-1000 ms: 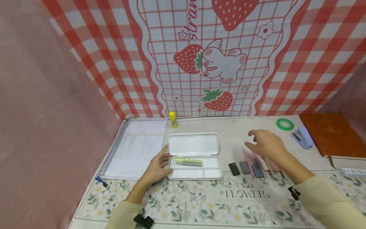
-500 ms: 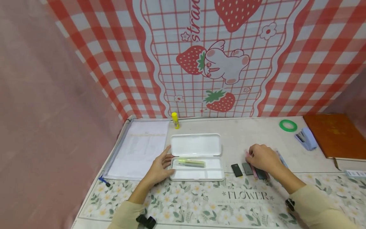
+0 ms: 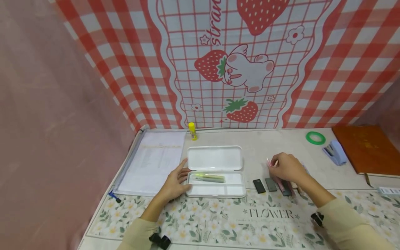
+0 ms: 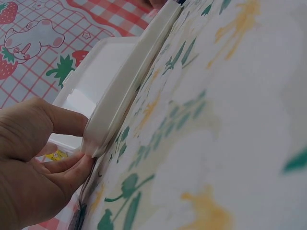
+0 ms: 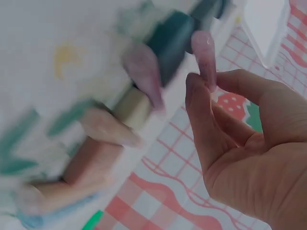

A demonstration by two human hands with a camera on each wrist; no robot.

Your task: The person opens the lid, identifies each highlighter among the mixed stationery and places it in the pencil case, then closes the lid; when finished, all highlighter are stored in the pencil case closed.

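An open white pencil case (image 3: 215,190) lies in the middle, its lid (image 3: 214,158) folded back. Yellow-green pens (image 3: 210,178) lie in its long compartment. My left hand (image 3: 173,183) rests against the case's left end, thumb at the front corner and fingers along the side. To the right, my right hand (image 3: 288,169) pinches a pink pen (image 5: 206,55) between thumb and index finger, over a row of stationery. Under and beside that hand lie a second pink pen (image 5: 146,72), a black block (image 3: 259,186), a grey block (image 3: 271,184) and a dark block (image 3: 286,190).
Papers in a clear folder (image 3: 150,163) lie at the left, with a yellow glue stick (image 3: 192,132) behind the case. At the right are green tape (image 3: 315,133), a lilac stapler (image 3: 335,152) and a brown notebook (image 3: 364,149). A printed cloth (image 3: 175,69) hangs behind.
My right hand has come down from above the stationery row onto it and now pinches a pink pen. My left hand stays at the pencil case; the head view has shifted slightly.
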